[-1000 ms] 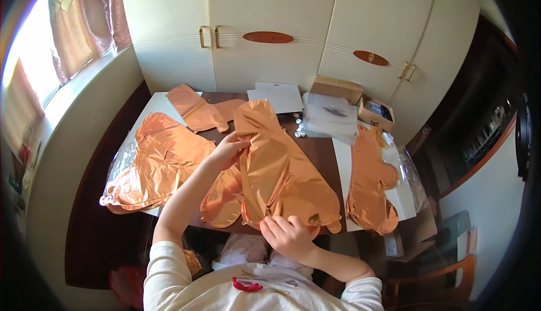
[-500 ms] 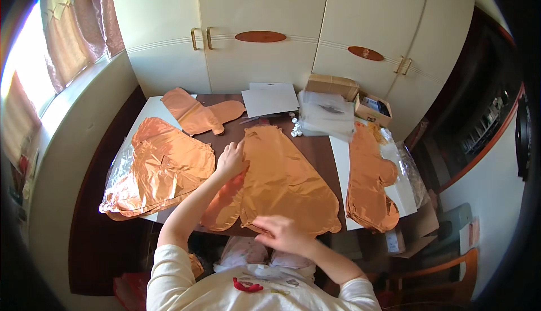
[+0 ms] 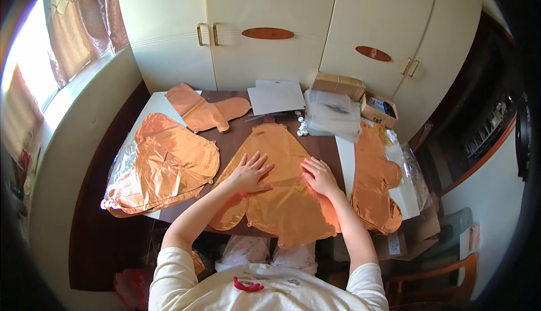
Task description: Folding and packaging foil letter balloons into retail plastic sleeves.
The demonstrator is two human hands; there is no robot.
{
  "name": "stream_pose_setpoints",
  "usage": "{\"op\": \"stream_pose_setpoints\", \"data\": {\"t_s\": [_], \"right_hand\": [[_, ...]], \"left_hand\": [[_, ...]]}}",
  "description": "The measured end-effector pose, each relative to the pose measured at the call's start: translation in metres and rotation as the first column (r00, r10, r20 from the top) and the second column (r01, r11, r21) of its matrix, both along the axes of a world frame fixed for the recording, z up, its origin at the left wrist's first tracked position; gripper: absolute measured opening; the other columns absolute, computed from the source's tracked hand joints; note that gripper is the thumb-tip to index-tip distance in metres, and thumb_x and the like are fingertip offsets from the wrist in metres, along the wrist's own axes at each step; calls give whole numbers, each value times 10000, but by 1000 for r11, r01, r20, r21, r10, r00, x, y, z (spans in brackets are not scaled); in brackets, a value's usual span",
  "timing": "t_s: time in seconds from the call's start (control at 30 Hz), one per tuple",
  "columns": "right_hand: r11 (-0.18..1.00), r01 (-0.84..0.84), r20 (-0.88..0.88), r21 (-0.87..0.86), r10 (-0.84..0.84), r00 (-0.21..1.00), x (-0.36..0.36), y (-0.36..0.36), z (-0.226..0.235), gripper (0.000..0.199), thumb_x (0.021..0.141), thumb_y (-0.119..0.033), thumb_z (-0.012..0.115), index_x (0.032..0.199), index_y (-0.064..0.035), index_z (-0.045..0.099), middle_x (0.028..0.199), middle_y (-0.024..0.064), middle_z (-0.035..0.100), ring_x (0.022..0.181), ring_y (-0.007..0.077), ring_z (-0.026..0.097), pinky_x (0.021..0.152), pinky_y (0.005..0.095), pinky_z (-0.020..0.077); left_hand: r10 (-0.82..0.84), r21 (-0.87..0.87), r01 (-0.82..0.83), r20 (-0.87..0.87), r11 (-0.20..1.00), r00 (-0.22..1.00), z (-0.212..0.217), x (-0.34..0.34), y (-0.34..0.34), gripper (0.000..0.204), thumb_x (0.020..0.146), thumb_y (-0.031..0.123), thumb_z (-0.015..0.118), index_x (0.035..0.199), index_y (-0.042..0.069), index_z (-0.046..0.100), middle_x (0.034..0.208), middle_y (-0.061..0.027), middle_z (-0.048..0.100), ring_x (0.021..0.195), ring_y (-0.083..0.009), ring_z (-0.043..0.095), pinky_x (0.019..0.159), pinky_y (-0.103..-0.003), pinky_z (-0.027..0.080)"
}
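Note:
A flat, uninflated orange-copper foil balloon [image 3: 282,198] lies across the middle of the table, its lower part hanging past the near edge. My left hand [image 3: 252,173] rests flat on its left upper part with the fingers spread. On its right side lies my right hand [image 3: 319,176], fingers stretched out and palm down on the foil. To the left is a crumpled stack of foil balloons [image 3: 174,161] on clear plastic. Another folded foil balloon [image 3: 207,108] is behind it. Several more foil balloons [image 3: 372,184] lie stacked at the right.
Along the back of the brown table [image 3: 327,145] stand white cards [image 3: 276,98], a pile of clear plastic bags [image 3: 332,114], a cardboard box [image 3: 340,85] and a small open box [image 3: 378,110]. White cabinets [image 3: 270,1] rise behind. A wooden chair [image 3: 439,285] is at lower right.
My right hand has moved up from the near edge onto the balloon's right side. My left hand has slid down and inward, fingers now spread. The foil's lower part now hangs further over the edge.

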State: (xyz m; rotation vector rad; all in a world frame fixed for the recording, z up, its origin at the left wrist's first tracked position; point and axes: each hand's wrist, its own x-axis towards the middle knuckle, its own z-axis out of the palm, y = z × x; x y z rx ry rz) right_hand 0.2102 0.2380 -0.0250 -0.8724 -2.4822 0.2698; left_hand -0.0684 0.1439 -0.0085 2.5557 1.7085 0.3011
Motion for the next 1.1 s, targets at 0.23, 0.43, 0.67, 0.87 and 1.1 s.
{"op": "stream_pose_setpoints", "data": {"t_s": [0.23,0.43,0.67,0.87,1.1], "right_hand": [[1000,21,-32,-19,-21,999,1,1,-1,301,883,-255,545,1128,-99,621,1260,101,557,1226,282,468,1035,447,338],[1000,14,-45,-26,-15,999,0,1,-1,296,880,-236,539,1127,-95,621,1258,103,559,1226,283,469,1035,448,338],[999,11,-57,-35,-13,998,2,2,-2,287,876,-219,543,1124,-97,623,1257,101,560,1230,287,465,1039,450,334],[999,34,-74,42,-31,997,-1,13,1,285,828,-233,609,1079,-100,626,1159,104,593,1136,288,513,973,447,380],[920,376,202,-108,-350,915,-25,35,26,427,682,-462,741,935,-144,609,1075,91,539,1093,312,450,888,477,385]], "left_hand": [[-17,10,18,-24,1000,1000,2,4,1,770,812,629,500,1399,151,361,1452,-197,298,1350,-405,243,1054,-599,197],[-10,13,10,-22,1000,1000,0,4,4,780,804,640,500,1397,153,362,1454,-197,294,1351,-405,243,1052,-613,188],[1,-12,-2,-45,1000,999,2,3,2,774,812,661,460,1405,175,355,1467,-178,281,1370,-373,219,1057,-625,164],[9,38,-6,-88,999,996,-4,1,1,766,836,670,395,1414,170,337,1469,-176,280,1371,-367,221,1057,-625,159],[14,67,-8,-87,998,996,-3,3,-1,770,838,675,373,1417,170,334,1466,-179,286,1370,-367,228,1062,-618,154]]}}
